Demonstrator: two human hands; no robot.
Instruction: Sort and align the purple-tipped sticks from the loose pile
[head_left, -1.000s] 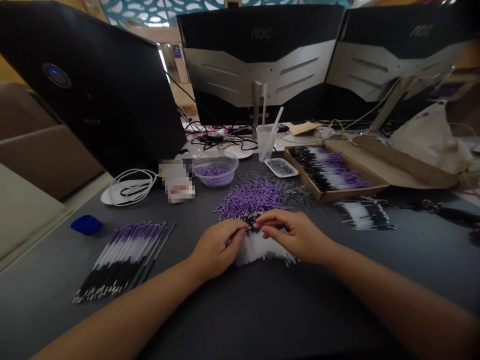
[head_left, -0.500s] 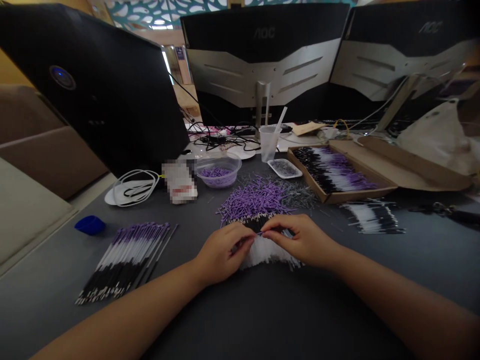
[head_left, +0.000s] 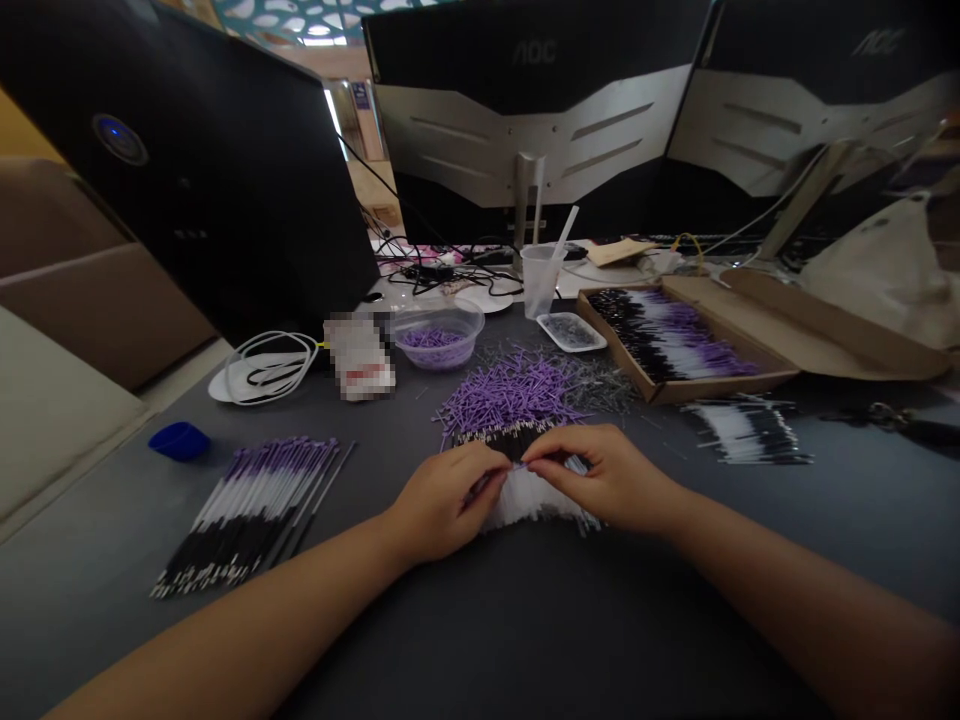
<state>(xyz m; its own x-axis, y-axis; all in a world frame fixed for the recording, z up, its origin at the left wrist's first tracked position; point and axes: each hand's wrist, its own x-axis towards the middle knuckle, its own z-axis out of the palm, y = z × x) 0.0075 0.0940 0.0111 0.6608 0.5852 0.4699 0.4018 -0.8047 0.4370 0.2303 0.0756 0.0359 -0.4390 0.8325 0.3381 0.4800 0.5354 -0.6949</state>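
Note:
Fingertips of my left hand [head_left: 448, 498] and my right hand [head_left: 609, 482] meet in a pinch at the centre of the desk. Between them shows a bit of a small purple stick [head_left: 519, 464], mostly covered by the fingers. Under both hands lies a row of thin black-and-white rods [head_left: 529, 498] with metallic tips at the far end. Just beyond is a heap of short purple sticks [head_left: 514, 395], with loose grey pins [head_left: 606, 388] on its right side. To the left rests a bundle of rods with purple ends [head_left: 247, 510].
A clear bowl [head_left: 472, 322] holds purple sticks. Beside a plastic cup [head_left: 538, 285] is a white tray [head_left: 571, 345]. On the right stand a cardboard box [head_left: 660, 392] of rods and a smaller rod pile [head_left: 746, 430]. A blue cup [head_left: 178, 441] sits left; monitors [head_left: 536, 110] line the back.
My hands keep the same pinch in almost the same spot. The purple stick shows less between the fingertips now. The camera view has shifted slightly.

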